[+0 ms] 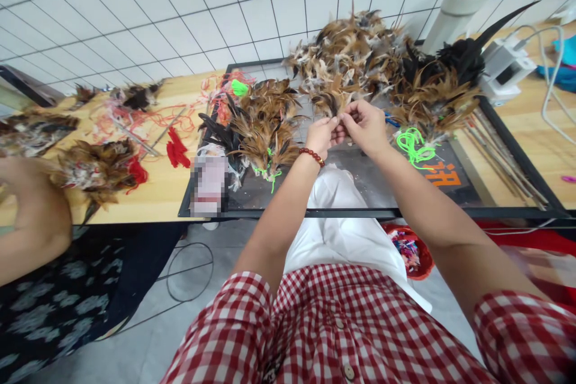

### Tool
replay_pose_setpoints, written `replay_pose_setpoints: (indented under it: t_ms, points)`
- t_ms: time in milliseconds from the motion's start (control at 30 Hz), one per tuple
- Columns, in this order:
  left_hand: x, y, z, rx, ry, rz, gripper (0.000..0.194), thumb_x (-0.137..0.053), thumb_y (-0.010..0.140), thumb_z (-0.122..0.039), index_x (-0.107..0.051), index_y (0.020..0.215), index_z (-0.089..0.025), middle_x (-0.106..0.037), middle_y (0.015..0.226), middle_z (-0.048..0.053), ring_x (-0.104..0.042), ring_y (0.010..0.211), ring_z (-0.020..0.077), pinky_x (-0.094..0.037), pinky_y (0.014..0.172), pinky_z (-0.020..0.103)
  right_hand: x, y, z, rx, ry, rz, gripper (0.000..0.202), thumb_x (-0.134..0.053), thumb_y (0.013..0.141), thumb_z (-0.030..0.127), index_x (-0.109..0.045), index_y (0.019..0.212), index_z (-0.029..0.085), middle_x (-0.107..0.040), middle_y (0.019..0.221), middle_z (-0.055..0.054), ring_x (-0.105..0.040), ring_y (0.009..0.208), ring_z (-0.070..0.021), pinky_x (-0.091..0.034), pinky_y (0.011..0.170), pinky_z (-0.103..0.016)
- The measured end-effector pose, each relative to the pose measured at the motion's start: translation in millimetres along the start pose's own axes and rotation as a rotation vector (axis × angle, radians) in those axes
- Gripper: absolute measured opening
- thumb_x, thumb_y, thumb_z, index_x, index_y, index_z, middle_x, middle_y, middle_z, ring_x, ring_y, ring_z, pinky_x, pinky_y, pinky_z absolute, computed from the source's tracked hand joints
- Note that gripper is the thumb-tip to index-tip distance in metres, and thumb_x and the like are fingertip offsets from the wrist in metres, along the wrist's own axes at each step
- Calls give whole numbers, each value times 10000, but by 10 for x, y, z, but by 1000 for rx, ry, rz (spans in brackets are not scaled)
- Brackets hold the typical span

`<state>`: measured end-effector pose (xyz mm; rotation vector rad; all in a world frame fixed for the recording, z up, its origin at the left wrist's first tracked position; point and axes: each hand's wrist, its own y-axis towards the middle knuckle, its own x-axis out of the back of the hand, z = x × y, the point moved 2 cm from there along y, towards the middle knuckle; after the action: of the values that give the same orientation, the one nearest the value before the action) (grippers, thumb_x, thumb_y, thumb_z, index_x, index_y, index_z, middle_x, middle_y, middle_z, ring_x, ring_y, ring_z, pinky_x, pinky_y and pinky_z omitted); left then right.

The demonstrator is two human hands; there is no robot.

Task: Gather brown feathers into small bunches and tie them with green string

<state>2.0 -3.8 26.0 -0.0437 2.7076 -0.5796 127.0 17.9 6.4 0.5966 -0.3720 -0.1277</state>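
My left hand (321, 135), a beaded bracelet at its wrist, is closed in a pinch on a small bunch of brown and black feathers (332, 102). My right hand (368, 127) meets it fingertip to fingertip, pinching at the lower end of these feathers; the exact grip is too small to make out. Just behind the hands rises a large heap of brown feathers (353, 51). Tied feather bundles (270, 126) with bright green string lie left of my hands. On the right, more brown and black feathers (438, 93) lie beside a coil of green string (414, 147).
A black-framed board (373, 213) lies on the wooden table. Thin sticks (508, 159), a white bottle (459, 12) and a white charger (506, 69) with cables are at right. A co-worker's arm (36, 216) is at left, near feathers and red string (177, 149). Below stands a red basket (410, 252).
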Motion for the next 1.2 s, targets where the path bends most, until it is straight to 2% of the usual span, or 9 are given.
replay_pose_setpoints:
  t_ms: [67, 167, 400, 600, 833, 933, 1000, 1100, 1200]
  points:
    - [9, 3, -14, -3, -46, -12, 314, -535, 1050, -149, -514, 737, -168, -505, 514, -88, -508, 438, 25, -429, 525, 177, -10, 5, -12, 29, 0, -3, 160, -710, 828, 369, -656, 807, 219, -678, 766, -12, -604, 684, -161, -530, 698, -333]
    - [35, 17, -37, -16, -133, -20, 311, -498, 1065, -141, -524, 756, -164, -471, 512, -96, -472, 430, 15, -388, 497, 159, -44, 32, -107, -72, 116, 19, 147, -721, 801, 342, -661, 849, 217, -677, 783, -7, -603, 684, -151, -528, 673, -310]
    - [20, -3, -41, -63, -69, 60, 345, -512, 1051, -125, -509, 708, -166, -493, 537, -79, -478, 446, 25, -380, 494, 168, -68, 76, -186, -209, 365, 124, 270, -819, 738, 422, -665, 845, 228, -651, 753, 28, -580, 653, -124, -498, 630, -275]
    - [-2, -34, -48, -108, 54, 60, 366, -525, 1030, -103, -543, 669, -160, -520, 551, -64, -499, 468, 38, -399, 515, 184, -37, 82, -173, -209, 320, 75, 412, -837, 711, 579, -624, 746, 229, -613, 683, 31, -527, 606, -121, -442, 575, -270]
    - [20, 19, -33, -141, 221, 58, 350, -646, 954, -78, -606, 613, -143, -592, 566, -34, -529, 507, 39, -414, 578, 184, 59, 166, -236, -184, 200, 80, 227, -791, 688, 394, -659, 674, 210, -641, 708, 4, -561, 689, -150, -481, 676, -315]
    - [57, 22, -46, -120, 126, 90, 255, -629, 980, -124, -667, 729, -152, -648, 641, -26, -593, 599, 46, -464, 664, 170, 101, 172, -240, -177, 212, 99, 246, -786, 733, 433, -740, 814, 205, -684, 798, -16, -595, 722, -165, -536, 730, -355]
    - [92, 19, -61, -76, -7, 108, 204, -617, 1003, -196, -693, 816, -165, -691, 721, -14, -646, 691, 60, -514, 772, 189, 122, 155, -217, -120, 122, 96, 403, -838, 712, 471, -771, 1016, 216, -720, 963, -46, -615, 742, -172, -566, 744, -376]
    - [134, 22, -71, -12, -145, 99, 135, -668, 982, -262, -712, 883, -181, -725, 815, -3, -675, 758, 74, -540, 849, 225, 127, 94, -124, 47, -103, 136, 714, -890, 692, 527, -697, 1320, 247, -685, 1269, -116, -667, 848, -214, -602, 821, -425]
    - [130, 29, -45, 31, -162, 121, 121, -703, 959, -268, -703, 874, -181, -717, 790, -11, -645, 701, 67, -547, 801, 218, 110, 24, -14, 154, -280, 194, 744, -784, 825, 595, -599, 1467, 268, -618, 1422, -155, -696, 1038, -285, -592, 958, -484]
